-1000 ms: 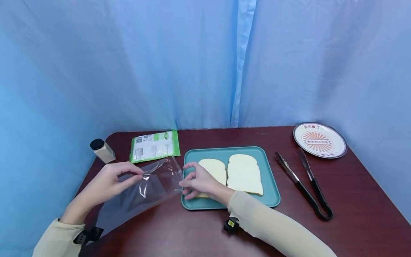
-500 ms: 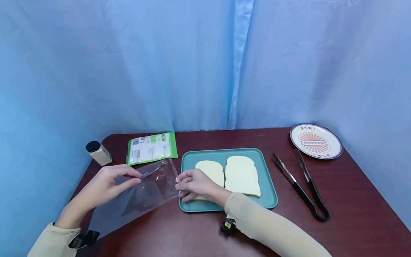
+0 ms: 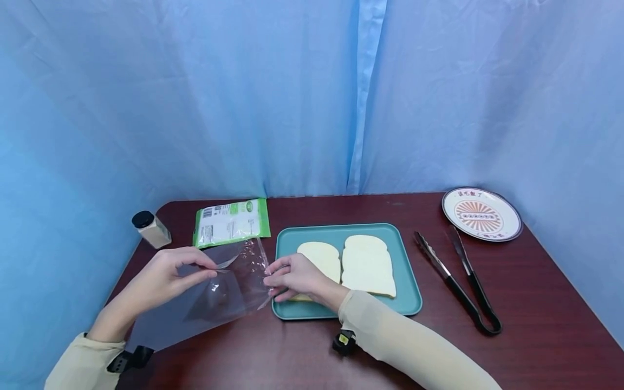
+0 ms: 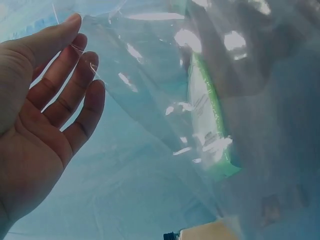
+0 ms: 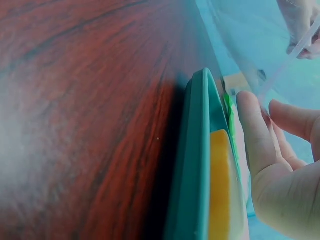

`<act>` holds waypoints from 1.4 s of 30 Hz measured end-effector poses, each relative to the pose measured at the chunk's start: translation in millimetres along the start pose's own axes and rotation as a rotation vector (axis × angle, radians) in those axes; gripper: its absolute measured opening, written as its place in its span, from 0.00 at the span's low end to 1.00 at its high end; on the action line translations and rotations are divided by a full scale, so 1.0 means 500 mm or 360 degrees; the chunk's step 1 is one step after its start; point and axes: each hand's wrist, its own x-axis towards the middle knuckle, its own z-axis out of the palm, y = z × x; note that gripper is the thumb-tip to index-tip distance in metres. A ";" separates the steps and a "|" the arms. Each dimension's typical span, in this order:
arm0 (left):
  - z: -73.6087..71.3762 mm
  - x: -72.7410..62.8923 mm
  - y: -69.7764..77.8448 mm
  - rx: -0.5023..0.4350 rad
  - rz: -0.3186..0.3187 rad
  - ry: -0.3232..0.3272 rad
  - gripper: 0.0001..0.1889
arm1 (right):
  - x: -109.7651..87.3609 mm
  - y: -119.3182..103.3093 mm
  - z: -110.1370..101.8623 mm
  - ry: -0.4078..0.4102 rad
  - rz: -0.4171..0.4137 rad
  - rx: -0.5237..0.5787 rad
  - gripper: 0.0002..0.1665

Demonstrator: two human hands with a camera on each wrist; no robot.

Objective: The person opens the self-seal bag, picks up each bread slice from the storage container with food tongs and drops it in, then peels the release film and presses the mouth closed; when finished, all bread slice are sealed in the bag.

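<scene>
A clear plastic bag [image 3: 195, 309] is held up between my two hands at the left of the table. My left hand [image 3: 168, 273] pinches its upper edge between thumb and fingertips; in the left wrist view the thumb and index of that hand [image 4: 40, 105] meet on the film. At the bag's right end, my right hand [image 3: 304, 279] pinches the edge with thumb and fingers, above the tray's left side. Two bread slices, a left slice [image 3: 319, 257] partly hidden by the right hand and a right slice [image 3: 369, 265], lie on a teal tray [image 3: 411, 295].
Behind the bag lies a green and white packet [image 3: 231, 223]. A black-capped jar [image 3: 155, 233] stands at the far left. Black-handled tongs [image 3: 463, 290] lie spread to the tray's right, near a patterned plate [image 3: 482, 214]. Blue curtains [image 3: 263, 97] hang along the table's back and sides.
My right hand has shifted slightly left, its spread fingers coming together on the bag's edge. The bag's film has bent and creased near that end. My left hand keeps its pinch.
</scene>
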 end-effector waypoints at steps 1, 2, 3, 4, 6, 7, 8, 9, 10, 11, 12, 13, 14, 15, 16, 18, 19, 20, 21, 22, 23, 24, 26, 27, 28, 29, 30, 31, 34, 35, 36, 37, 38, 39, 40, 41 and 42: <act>0.000 -0.001 0.000 0.0001 -0.0007 -0.0002 0.16 | -0.001 0.000 -0.002 0.0002 0.0002 0.0001 0.10; -0.001 -0.001 0.000 0.0003 -0.0015 -0.0004 0.16 | -0.001 -0.001 -0.003 0.0004 0.0001 -0.0001 0.10; -0.001 -0.002 0.000 0.0003 -0.0019 -0.0005 0.16 | -0.002 -0.001 -0.005 0.0003 0.0000 -0.0001 0.11; -0.001 -0.003 0.000 0.0004 -0.0020 -0.0003 0.16 | -0.002 -0.001 -0.007 0.0001 -0.0002 -0.0004 0.11; -0.002 -0.003 0.000 0.0003 -0.0012 0.0000 0.16 | -0.003 -0.002 -0.010 -0.0001 -0.0009 -0.0011 0.11; -0.003 -0.003 0.001 0.0000 -0.0009 0.0001 0.16 | -0.003 -0.002 -0.011 -0.0006 -0.0010 -0.0012 0.11; -0.003 -0.002 0.001 -0.0006 -0.0006 -0.0001 0.17 | -0.004 -0.002 -0.012 -0.0009 -0.0012 -0.0013 0.11; -0.004 -0.002 0.001 -0.0010 0.0001 0.0001 0.17 | -0.005 -0.002 -0.014 -0.0011 -0.0012 -0.0009 0.11; -0.005 -0.001 0.001 -0.0012 0.0005 0.0002 0.17 | -0.006 -0.002 -0.016 -0.0009 -0.0012 -0.0005 0.11; -0.006 0.000 0.001 -0.0011 0.0005 0.0004 0.17 | -0.008 -0.003 -0.018 -0.0004 -0.0010 -0.0003 0.11; -0.007 0.000 0.002 -0.0013 0.0004 0.0004 0.17 | -0.011 -0.004 -0.022 -0.0003 -0.0008 -0.0009 0.12; -0.008 0.000 0.002 -0.0010 -0.0003 0.0003 0.17 | -0.014 -0.006 -0.025 -0.0001 -0.0007 -0.0018 0.12; -0.009 0.000 0.001 -0.0007 -0.0007 0.0004 0.17 | -0.018 -0.008 -0.029 -0.0005 -0.0006 -0.0030 0.13; -0.009 0.000 0.001 -0.0001 -0.0012 0.0005 0.17 | -0.022 -0.010 -0.035 -0.0012 -0.0004 -0.0044 0.13; -0.010 0.000 0.001 0.0000 -0.0018 0.0003 0.17 | -0.027 -0.013 -0.041 -0.0018 -0.0005 -0.0061 0.14; -0.010 -0.001 0.000 0.0002 -0.0031 -0.0003 0.17 | -0.038 -0.020 -0.054 -0.0034 -0.0008 -0.0102 0.17; -0.011 -0.001 0.000 0.0004 -0.0037 -0.0004 0.17 | -0.044 -0.024 -0.062 -0.0038 -0.0010 -0.0124 0.19; -0.011 -0.002 0.000 0.0005 -0.0044 -0.0005 0.17 | -0.049 -0.028 -0.070 -0.0044 -0.0010 -0.0140 0.21; -0.011 -0.002 0.000 0.0010 -0.0046 -0.0004 0.17 | -0.055 -0.033 -0.079 -0.0044 -0.0013 -0.0153 0.23; -0.012 -0.003 -0.001 0.0013 -0.0049 -0.0002 0.17 | -0.061 -0.037 -0.088 -0.0043 -0.0013 -0.0164 0.24; -0.012 -0.004 -0.001 0.0018 -0.0053 0.0000 0.17 | -0.068 -0.042 -0.098 -0.0040 -0.0013 -0.0175 0.26; -0.012 -0.005 0.000 0.0019 -0.0052 0.0002 0.17 | -0.074 -0.046 -0.108 -0.0036 -0.0015 -0.0181 0.27; -0.013 -0.009 0.001 0.0020 -0.0059 0.0009 0.18 | -0.089 -0.054 -0.128 -0.0033 -0.0027 -0.0185 0.29; -0.014 -0.013 0.002 0.0018 -0.0062 0.0013 0.18 | -0.098 -0.057 -0.138 -0.0027 -0.0033 -0.0188 0.30; -0.014 -0.015 0.003 0.0011 -0.0066 0.0013 0.19 | -0.106 -0.060 -0.150 -0.0023 -0.0038 -0.0191 0.31; -0.014 -0.017 0.003 0.0006 -0.0068 0.0009 0.19 | -0.116 -0.062 -0.162 -0.0015 -0.0047 -0.0200 0.33; -0.013 -0.019 0.004 0.0000 -0.0069 0.0006 0.19 | -0.126 -0.063 -0.174 -0.0003 -0.0056 -0.0207 0.34; -0.012 -0.021 0.005 -0.0003 -0.0070 0.0002 0.19 | -0.136 -0.064 -0.188 0.0013 -0.0065 -0.0214 0.35; -0.007 -0.022 0.007 -0.0024 -0.0070 -0.0024 0.17 | -0.173 -0.065 -0.234 0.0090 -0.0078 -0.0219 0.37; -0.005 -0.022 0.007 -0.0028 -0.0071 -0.0031 0.16 | -0.186 -0.065 -0.250 0.0130 -0.0082 -0.0218 0.38; -0.003 -0.021 0.008 -0.0036 -0.0074 -0.0037 0.16 | -0.199 -0.064 -0.266 0.0168 -0.0089 -0.0217 0.39; -0.003 -0.021 0.008 -0.0044 -0.0079 -0.0040 0.16 | -0.211 -0.063 -0.283 0.0203 -0.0098 -0.0212 0.40; -0.003 -0.020 0.009 -0.0053 -0.0088 -0.0043 0.16 | -0.225 -0.061 -0.299 0.0234 -0.0109 -0.0210 0.40; -0.004 -0.020 0.009 -0.0060 -0.0098 -0.0045 0.15 | -0.238 -0.060 -0.315 0.0264 -0.0121 -0.0213 0.41; -0.004 -0.020 0.009 -0.0063 -0.0109 -0.0047 0.16 | -0.252 -0.057 -0.331 0.0291 -0.0138 -0.0221 0.41; -0.005 -0.021 0.009 -0.0068 -0.0119 -0.0052 0.15 | -0.266 -0.054 -0.346 0.0320 -0.0153 -0.0216 0.40; -0.005 -0.021 0.008 -0.0076 -0.0127 -0.0059 0.15 | -0.280 -0.050 -0.362 0.0344 -0.0172 -0.0217 0.40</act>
